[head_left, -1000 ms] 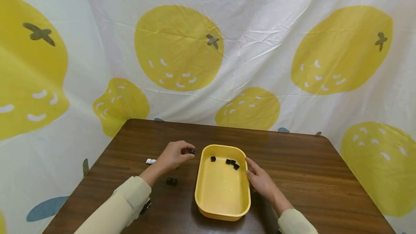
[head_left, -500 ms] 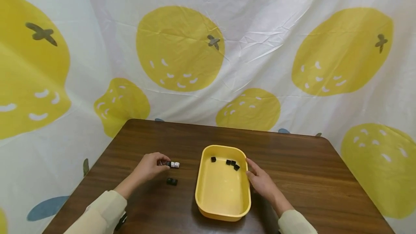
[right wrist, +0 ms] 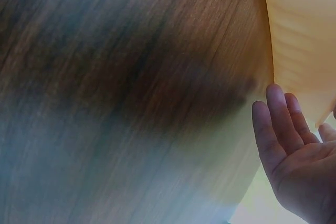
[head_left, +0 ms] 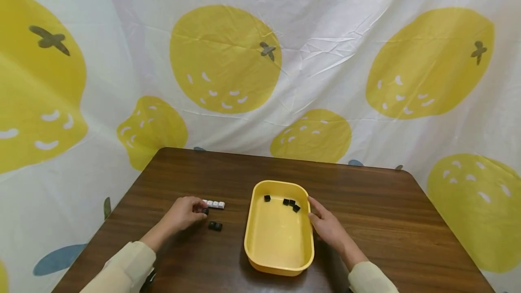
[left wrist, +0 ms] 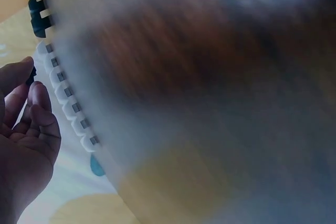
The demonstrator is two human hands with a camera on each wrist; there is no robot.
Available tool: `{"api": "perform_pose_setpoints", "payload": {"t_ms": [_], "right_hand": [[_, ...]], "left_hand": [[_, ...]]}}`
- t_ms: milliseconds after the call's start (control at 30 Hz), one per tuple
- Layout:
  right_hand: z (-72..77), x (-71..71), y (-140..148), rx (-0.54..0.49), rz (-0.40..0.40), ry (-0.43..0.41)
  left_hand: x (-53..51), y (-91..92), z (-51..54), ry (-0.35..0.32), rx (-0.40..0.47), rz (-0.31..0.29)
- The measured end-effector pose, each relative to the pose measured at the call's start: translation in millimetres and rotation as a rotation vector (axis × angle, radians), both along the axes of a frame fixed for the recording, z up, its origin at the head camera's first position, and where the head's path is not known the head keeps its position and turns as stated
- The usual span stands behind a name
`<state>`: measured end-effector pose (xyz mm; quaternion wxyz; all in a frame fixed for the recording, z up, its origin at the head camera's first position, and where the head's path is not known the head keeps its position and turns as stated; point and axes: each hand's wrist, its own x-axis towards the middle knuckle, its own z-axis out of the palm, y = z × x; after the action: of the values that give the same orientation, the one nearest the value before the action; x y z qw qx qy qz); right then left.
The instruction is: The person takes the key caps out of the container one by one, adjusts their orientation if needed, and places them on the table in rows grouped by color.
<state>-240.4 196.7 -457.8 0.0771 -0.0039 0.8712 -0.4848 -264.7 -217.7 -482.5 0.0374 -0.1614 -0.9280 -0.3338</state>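
Observation:
My left hand (head_left: 184, 214) pinches a small black keycap (head_left: 205, 211) between thumb and fingers, just above the table. Right behind it lies a row of white keycaps (head_left: 215, 204), its left part hidden by the hand; the left wrist view shows a longer line of white keycaps (left wrist: 68, 95). Two black keycaps (head_left: 215, 226) sit side by side nearer to me. My right hand (head_left: 329, 227) rests against the right side of a yellow tray (head_left: 279, 269), fingers straight along its outer wall. Several black keycaps (head_left: 289, 203) are in the tray's far end.
A dark wooden table (head_left: 378, 211) bears everything. Behind it and on the left hangs a white cloth (head_left: 317, 53) printed with yellow lemons. The tray stands just right of the keycaps.
The left hand has moved left from near the tray with a black keycap, then slightly toward me. More of the white row shows now. The right hand and tray have stayed put.

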Motion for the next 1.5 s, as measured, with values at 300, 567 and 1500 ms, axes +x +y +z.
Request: {"api": "perform_pose_setpoints", "payload": {"t_ms": [300,567,1500], "right_hand": [[1.0,0.2,-1.3,-0.002,-0.001,-0.010],[0.9,0.9,-1.0,-0.010,0.001,-0.004],[0.2,0.4,0.6,-0.018,0.006,-0.010]], "left_hand": [[5.9,-11.1,-3.3,0.001,-0.020,-0.053],[8.0,-10.0,-8.5,-0.012,-0.063,-0.108],[8.0,1.7,-5.6,-0.056,-0.069,-0.151]]}}
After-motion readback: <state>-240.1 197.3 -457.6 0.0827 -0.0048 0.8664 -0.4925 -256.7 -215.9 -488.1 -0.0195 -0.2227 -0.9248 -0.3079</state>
